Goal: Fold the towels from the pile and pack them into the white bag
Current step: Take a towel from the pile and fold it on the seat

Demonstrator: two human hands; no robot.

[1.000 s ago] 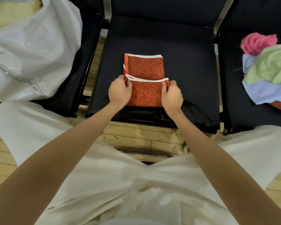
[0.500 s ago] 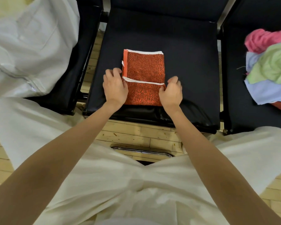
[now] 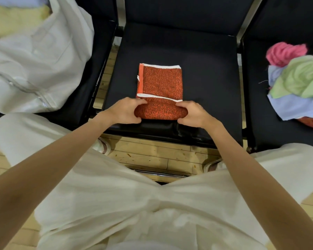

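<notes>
An orange towel with white trim lies folded on the middle black chair seat. Its near end is doubled over into a thick roll. My left hand grips the left end of that roll, fingers over the top and thumb beneath. My right hand grips the right end the same way. The white bag with a zip slumps on the left chair. A pile of towels, pink, green, pale blue and orange, sits on the right chair.
Three black chairs stand side by side with metal frames between them. Wooden floor shows under the middle seat's front edge. My legs in cream trousers fill the lower frame. Something pale yellow lies beyond the bag.
My hands dropped from the towel's sides to its near end and curled around it. The near fold now bulges up into a roll.
</notes>
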